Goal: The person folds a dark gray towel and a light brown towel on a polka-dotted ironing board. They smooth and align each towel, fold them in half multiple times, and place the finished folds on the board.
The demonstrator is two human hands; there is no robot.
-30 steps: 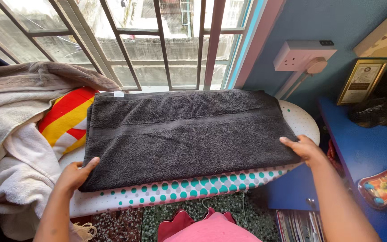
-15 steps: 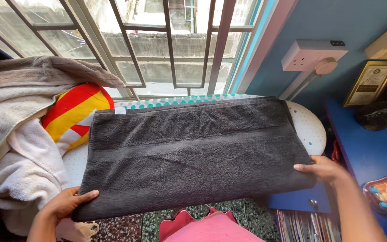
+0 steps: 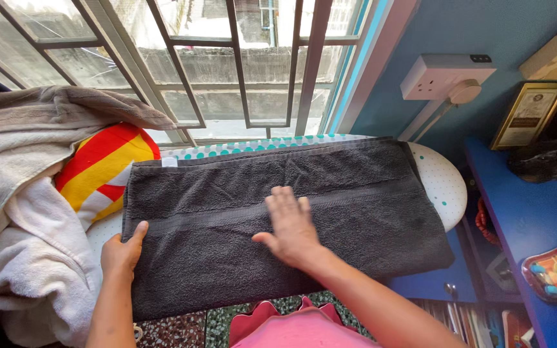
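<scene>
The towel (image 3: 278, 219), dark grey and folded into a long rectangle, lies across the ironing board (image 3: 443, 187) under the barred window (image 3: 227, 64). Its near edge hangs off the board toward the person, and its right end reaches the board's rounded tip. To smooth it well, I judge that the flat palm should sweep outward along the woven band from the towel's middle, with even pressure, while the other hand pins the towel's left edge so the layers do not slide. The overhanging near edge looks likely to drag the fold off square if it is pressed too hard.

Left of the towel sits a heap of pale laundry (image 3: 27, 212), with a red and yellow cushion (image 3: 101, 164) between the heap and the towel. Right of the towel a blue shelf (image 3: 530, 219) runs along the blue wall. A wall socket (image 3: 439, 76) sits up and to the right of the towel.

The right hand (image 3: 289, 229) lies palm down on the towel's middle, forearm reaching in from the lower right. Its fingers (image 3: 285, 203) are straight, slightly spread and released, pointing toward the window and grasping nothing. The left hand (image 3: 122, 252) rests at the towel's left edge, with the thumb (image 3: 140, 231) laid on top of the cloth. Its other fingers are hidden, so I cannot tell whether they pinch the edge.
</scene>
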